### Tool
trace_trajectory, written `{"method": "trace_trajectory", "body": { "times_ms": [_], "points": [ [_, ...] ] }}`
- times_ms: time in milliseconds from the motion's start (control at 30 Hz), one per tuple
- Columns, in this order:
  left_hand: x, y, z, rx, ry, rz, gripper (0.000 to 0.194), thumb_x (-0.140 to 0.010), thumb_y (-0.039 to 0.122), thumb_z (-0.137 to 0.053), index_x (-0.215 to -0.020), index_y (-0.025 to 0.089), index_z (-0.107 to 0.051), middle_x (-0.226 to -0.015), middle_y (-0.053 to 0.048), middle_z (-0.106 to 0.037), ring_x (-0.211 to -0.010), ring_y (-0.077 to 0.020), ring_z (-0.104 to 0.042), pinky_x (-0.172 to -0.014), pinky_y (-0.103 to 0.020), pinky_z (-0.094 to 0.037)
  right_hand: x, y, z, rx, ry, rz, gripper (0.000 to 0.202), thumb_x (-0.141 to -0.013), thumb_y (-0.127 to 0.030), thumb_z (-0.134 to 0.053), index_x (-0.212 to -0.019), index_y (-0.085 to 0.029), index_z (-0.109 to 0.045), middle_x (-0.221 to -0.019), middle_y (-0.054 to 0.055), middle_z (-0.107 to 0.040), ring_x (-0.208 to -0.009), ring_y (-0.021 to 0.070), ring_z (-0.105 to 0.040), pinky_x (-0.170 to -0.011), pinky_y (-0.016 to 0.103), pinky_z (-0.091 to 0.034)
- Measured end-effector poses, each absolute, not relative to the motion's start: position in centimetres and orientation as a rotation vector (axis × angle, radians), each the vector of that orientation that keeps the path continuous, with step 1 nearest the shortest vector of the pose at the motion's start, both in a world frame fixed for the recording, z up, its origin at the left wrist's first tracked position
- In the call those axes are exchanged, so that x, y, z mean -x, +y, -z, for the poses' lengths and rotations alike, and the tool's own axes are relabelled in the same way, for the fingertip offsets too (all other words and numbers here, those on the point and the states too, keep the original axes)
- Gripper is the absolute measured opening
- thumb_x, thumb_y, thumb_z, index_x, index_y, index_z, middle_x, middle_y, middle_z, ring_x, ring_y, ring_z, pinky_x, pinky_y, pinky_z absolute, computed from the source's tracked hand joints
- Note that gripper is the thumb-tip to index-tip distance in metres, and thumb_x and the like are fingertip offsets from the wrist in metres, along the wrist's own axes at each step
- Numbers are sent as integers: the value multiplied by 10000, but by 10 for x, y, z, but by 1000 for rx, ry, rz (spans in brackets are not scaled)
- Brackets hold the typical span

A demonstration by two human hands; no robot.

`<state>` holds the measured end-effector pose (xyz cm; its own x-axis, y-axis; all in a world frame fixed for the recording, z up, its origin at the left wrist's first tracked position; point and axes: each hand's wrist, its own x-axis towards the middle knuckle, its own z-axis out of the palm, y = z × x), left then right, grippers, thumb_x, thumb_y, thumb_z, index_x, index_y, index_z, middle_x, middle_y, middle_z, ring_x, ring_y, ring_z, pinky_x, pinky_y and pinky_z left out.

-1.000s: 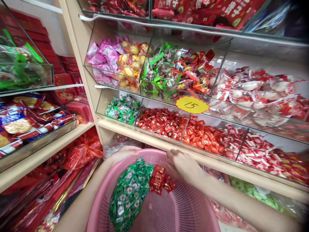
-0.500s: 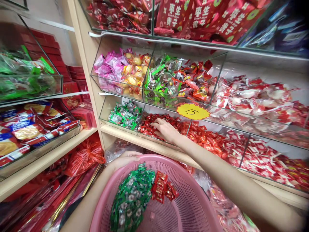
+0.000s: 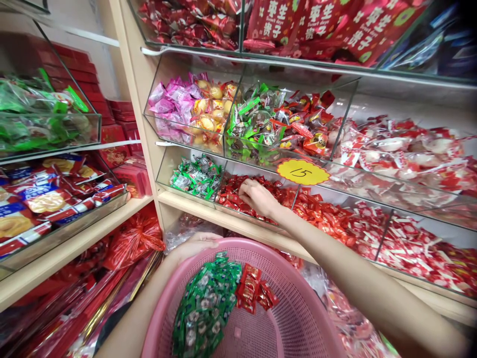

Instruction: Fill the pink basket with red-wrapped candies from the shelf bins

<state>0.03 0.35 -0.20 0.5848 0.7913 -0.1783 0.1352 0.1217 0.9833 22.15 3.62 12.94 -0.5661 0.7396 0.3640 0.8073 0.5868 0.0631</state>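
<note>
My left hand (image 3: 194,244) grips the far left rim of a pink plastic basket (image 3: 307,293); its fingertips lie over the edge. Inside the basket are a large heap of green-wrapped candies (image 3: 206,303) and a few red-wrapped candies (image 3: 250,288) to their right. My right hand (image 3: 257,197) reaches into a low clear bin among small dark red wrapped candies (image 3: 231,191). Its fingers curl down into them, and the fingertips are partly hidden. Green and silver candies (image 3: 197,176) fill the compartment on the left.
Clear dividers (image 3: 383,234) separate the candy compartments. A yellow price tag (image 3: 303,172) marked 15 hangs just above my right wrist. The wooden shelf edge (image 3: 194,208) runs between bin and basket. Packaged biscuits (image 3: 44,199) stand on the left shelf, above a red plastic bag (image 3: 137,238).
The fingers of my right hand have curled in more among the red candies. The whole view has shifted slightly. My left hand stays on the basket rim.
</note>
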Motion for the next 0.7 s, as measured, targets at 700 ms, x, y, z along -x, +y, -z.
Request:
{"method": "trace_trajectory", "body": {
  "times_ms": [700],
  "points": [
    [-2, 5, 7, -1347, 794, -563, 450, -628, 320, -654, -1029, 126, -594, -1007, -80, -631, -893, -218, -577, -803, -303, -419, -224, -81, -133, 1062, -2015, -1028, 202, -814, -335, -439, -816, -145, -507, -753, 12, -542, -685, 93, -489, -637, 250, -399]
  ]
}}
